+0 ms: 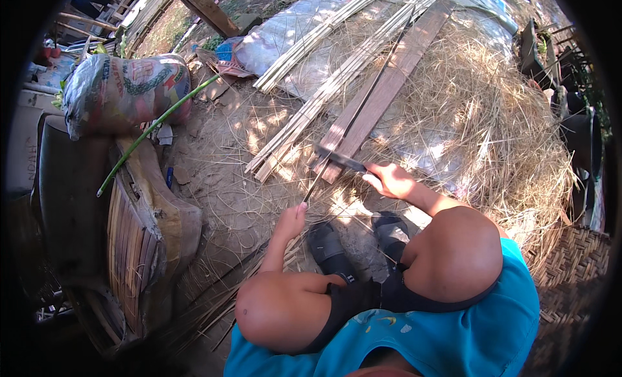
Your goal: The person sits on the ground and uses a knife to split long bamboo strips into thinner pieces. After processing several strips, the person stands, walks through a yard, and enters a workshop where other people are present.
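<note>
My left hand (293, 221) is closed on the near end of a long, thin strip (364, 105), probably bamboo. From there the strip stretches away along a brown wooden plank (403, 76) on the ground, looking dark over most of its length. In my right hand (391, 179) is the handle of a knife (340, 159). Its blade points left and lies across the strip at the plank's near end. Whether the edge bites into the strip is too small to tell. Both hands are in front of my bent knees.
Bundles of pale strips (311, 121) lie left of the plank. A heap of straw-like shavings (479, 111) spreads to its right over plastic sheeting. At left, a green stick (155, 125) leans past a stuffed sack (126, 92) and a worn slatted seat (178, 218). Woven matting (570, 267) is at right.
</note>
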### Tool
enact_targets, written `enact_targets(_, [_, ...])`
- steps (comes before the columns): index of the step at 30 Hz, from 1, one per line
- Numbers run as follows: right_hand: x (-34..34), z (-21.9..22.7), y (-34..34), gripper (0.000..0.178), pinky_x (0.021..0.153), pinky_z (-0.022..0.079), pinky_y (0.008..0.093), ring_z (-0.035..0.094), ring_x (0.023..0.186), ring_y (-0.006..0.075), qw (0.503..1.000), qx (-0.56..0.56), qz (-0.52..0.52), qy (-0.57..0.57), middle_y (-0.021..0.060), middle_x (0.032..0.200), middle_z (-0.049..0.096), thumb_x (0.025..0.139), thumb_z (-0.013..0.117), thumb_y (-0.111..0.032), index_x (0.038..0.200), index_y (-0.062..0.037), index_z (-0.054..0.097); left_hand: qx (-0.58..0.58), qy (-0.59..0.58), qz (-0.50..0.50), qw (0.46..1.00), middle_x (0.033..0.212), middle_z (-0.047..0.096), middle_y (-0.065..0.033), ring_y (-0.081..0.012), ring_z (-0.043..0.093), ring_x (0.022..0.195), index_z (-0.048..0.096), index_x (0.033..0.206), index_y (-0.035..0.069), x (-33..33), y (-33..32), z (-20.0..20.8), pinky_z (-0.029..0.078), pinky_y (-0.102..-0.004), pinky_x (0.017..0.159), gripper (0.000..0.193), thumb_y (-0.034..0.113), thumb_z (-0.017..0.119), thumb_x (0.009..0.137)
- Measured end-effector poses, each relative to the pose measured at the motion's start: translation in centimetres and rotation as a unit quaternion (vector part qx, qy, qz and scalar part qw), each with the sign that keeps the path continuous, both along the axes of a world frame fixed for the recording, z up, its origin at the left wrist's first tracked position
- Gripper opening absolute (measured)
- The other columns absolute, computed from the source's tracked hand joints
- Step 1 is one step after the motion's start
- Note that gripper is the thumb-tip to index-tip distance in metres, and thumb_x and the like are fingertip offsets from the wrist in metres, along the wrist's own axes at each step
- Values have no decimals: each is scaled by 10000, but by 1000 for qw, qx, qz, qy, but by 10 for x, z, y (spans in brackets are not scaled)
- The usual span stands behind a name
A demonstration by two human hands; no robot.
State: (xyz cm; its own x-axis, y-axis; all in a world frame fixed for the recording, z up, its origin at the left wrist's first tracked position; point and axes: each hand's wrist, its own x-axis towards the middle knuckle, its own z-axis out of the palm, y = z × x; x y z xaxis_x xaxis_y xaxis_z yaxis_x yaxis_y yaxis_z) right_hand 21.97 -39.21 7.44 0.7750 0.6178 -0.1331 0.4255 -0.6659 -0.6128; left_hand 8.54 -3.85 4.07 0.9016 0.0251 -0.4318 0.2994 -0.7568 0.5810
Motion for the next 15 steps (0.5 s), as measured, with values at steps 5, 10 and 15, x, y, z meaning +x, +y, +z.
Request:
enact_targets(5, [29,-5,-20,374,652,578,514,695,688,402,991,-39,-58,-118,176,735,675,1014,553,-421,1294,-175,583,-10,29,14,999,822,617,-322,-526,607,828,629,848,-36,-7,-3,7,465,-549,724,550,425,424,1065])
enact_targets(10, [6,5,-4,407,716,580,533,704,776,417,995,-39,76,-56,185,823,691,1019,528,-456,1331,-199,575,-32,38,35,998,801,622,-309,-501,610,791,620,852,-45,-22,5,6,470,-537,729,565,443,425,1060])
enact_targets(15, [155,3,-122,383,716,540,557,690,791,454,906,-58,-417,-47,251,814,689,1044,479,-401,1164,-53,584,1,144,68,987,804,649,-279,-429,641,789,641,889,-48,-100,65,0,481,-513,745,575,467,441,1046])
